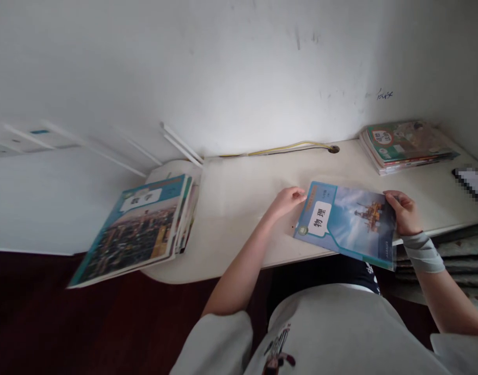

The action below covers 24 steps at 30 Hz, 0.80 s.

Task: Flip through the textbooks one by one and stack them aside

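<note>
A blue book [352, 221] with an oil-rig picture and a white label is held tilted above the front edge of the white desk. My right hand [403, 211] grips its right edge, the thumb on the cover and the other fingers behind it. A grey wrap circles my right wrist. Beside the book's upper left corner is my left hand [289, 200], its fingers curled together; whether anything is between them is too small to tell.
On the left of the desk [239, 187] lies a stack of books [145, 224], a city picture on top. Another stack [406, 140] with a green cover sits at the back right, near a phone [473, 182]. Cables run along the wall into a round hole [333, 149].
</note>
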Motion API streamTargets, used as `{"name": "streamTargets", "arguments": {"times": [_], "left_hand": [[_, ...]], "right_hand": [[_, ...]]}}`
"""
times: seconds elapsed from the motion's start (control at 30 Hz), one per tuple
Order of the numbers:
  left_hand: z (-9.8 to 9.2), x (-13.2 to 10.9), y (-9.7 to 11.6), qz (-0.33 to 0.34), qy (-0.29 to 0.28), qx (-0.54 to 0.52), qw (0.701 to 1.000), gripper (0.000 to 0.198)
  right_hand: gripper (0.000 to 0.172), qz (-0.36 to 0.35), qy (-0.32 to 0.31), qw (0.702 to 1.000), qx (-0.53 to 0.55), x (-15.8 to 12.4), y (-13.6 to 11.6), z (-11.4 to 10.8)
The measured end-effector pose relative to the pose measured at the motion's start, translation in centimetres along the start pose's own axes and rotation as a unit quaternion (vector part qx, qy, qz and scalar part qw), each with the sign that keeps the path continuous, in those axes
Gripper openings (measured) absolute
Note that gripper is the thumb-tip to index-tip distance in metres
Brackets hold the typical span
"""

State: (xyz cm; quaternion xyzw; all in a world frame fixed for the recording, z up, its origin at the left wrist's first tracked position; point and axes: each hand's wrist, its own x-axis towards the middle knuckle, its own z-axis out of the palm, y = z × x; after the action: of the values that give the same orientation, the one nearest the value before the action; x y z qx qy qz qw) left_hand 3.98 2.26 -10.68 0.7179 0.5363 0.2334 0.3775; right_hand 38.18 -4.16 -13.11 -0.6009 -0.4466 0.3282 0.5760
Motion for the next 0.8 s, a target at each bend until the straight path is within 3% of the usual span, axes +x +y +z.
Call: {"name": "streamTargets", "arguments": {"times": [0.07, 0.17, 0.3, 0.4, 0.6, 0.8], "left_hand": [[0.3, 0.8, 0.3, -0.006, 0.035, 0.042, 0.999, 0.024], [1.0, 2.7, 0.9, -0.021, 0.04, 0.092, 0.995, 0.018], [2.1, 5.3, 1.5, -0.026, 0.041, 0.102, 0.994, 0.016], [2.8, 6.4, 1.6, -0.025, 0.059, 0.104, 0.993, 0.012], [2.9, 5.7, 1.6, -0.023, 0.09, 0.141, 0.986, 0.007], [0.7, 3.4, 1.0, -0.065, 0.115, 0.213, 0.968, 0.005]], "right_hand": [[0.03, -0.035, -0.003, 0.998, -0.052, 0.5, 0.4, -0.1], [0.031, -0.066, -0.013, 0.988, -0.142, 1.4, 1.0, -0.2], [0.029, -0.132, 0.012, 0.949, -0.285, 1.7, 1.5, -1.0], [0.029, -0.135, 0.012, 0.933, -0.334, 1.2, 1.8, -1.9], [0.019, -0.182, 0.0, 0.891, -0.416, 0.5, 0.8, -1.2], [0.031, -0.267, 0.017, 0.855, -0.443, 0.0, -2.5, 2.2]]}}
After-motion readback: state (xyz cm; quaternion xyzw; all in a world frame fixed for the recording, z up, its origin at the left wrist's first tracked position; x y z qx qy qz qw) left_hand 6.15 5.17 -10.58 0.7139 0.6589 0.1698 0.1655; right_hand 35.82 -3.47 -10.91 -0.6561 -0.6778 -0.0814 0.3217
